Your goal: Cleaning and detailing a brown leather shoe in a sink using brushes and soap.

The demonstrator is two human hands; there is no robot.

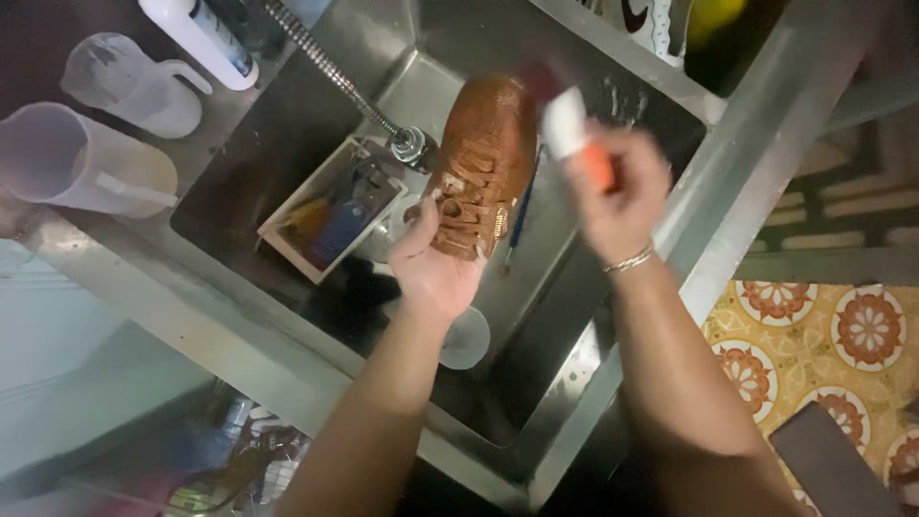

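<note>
The left hand [433,263] grips a brown lace-up shoe [483,163] by its heel end, fingers curled around the opening, holding it over the middle of the steel sink [287,144]. The right hand [622,196] is closed around a brush with an orange and white handle [574,134], blurred, raised just beside the shoe's far side near the sink's right wall. This looks like the scrubbing step of washing the shoe; a next stroke would call for bringing the brush down onto the upper while the left hand steadies it. A flexible metal hose [335,75] hangs toward the shoe's toe. Two translucent jugs [81,158] stand on the sink's left rim, and a small framed tray [330,209] lies in the basin's left corner.
</note>
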